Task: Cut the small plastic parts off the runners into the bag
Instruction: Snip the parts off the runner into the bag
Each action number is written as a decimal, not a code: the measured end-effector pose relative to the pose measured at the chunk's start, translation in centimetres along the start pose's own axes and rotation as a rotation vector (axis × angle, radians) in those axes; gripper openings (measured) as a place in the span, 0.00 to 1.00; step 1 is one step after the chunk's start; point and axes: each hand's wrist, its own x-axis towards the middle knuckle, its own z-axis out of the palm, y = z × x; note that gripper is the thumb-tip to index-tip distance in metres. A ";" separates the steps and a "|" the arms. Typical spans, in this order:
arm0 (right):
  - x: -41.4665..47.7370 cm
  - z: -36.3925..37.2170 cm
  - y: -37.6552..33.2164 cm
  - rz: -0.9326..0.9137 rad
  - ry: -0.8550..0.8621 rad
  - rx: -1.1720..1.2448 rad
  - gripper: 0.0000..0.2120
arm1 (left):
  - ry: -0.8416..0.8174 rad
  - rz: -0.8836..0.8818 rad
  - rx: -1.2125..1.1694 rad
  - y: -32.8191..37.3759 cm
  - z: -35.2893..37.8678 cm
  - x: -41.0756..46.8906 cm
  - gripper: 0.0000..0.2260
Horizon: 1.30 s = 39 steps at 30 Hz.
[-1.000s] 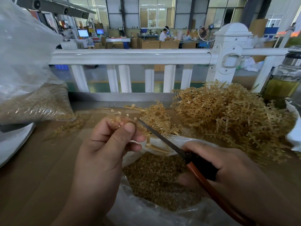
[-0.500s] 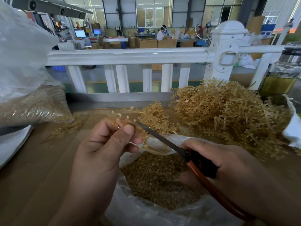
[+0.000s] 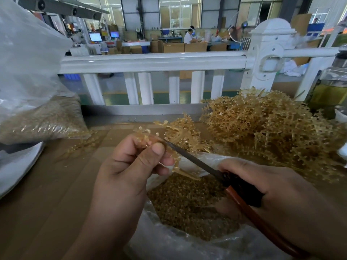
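My left hand (image 3: 131, 166) pinches an amber plastic runner (image 3: 175, 166) with small parts on its branches, held over the open clear bag (image 3: 169, 244). The bag holds a heap of cut amber parts (image 3: 187, 205). My right hand (image 3: 277, 196) grips scissors (image 3: 195, 162) with orange-red handles; their dark blades reach up-left to the runner by my left thumb. Whether the blades are closed on a branch is hidden. A big pile of uncut runners (image 3: 262, 128) lies behind on the right.
A brown tabletop (image 3: 47, 203) carries a few loose runners (image 3: 82, 143) at the left. A large clear sack of parts (image 3: 37, 119) stands far left. A white railing (image 3: 154, 62) runs behind the table. A glass jar (image 3: 330, 87) stands at the right edge.
My left hand has turned the runner slightly and the scissor blades have slid a little closer to my thumb. Both hands stay over the bag.
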 end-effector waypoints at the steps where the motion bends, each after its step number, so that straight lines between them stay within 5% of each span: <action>1: -0.1 0.0 0.0 0.000 -0.011 0.002 0.37 | -0.001 -0.001 -0.001 0.0 0.1 0.0 0.07; 12: 0.0 0.4 0.4 -0.009 0.054 -0.082 0.34 | 0.113 0.056 0.059 -0.2 0.9 -0.3 0.08; 31: 0.0 0.5 0.7 -0.016 0.087 -0.123 0.37 | 0.021 0.044 0.071 -0.2 0.6 -0.4 0.07; 39: -0.2 0.3 0.6 -0.055 0.091 -0.109 0.31 | -0.003 0.000 0.016 -0.4 0.3 -0.3 0.08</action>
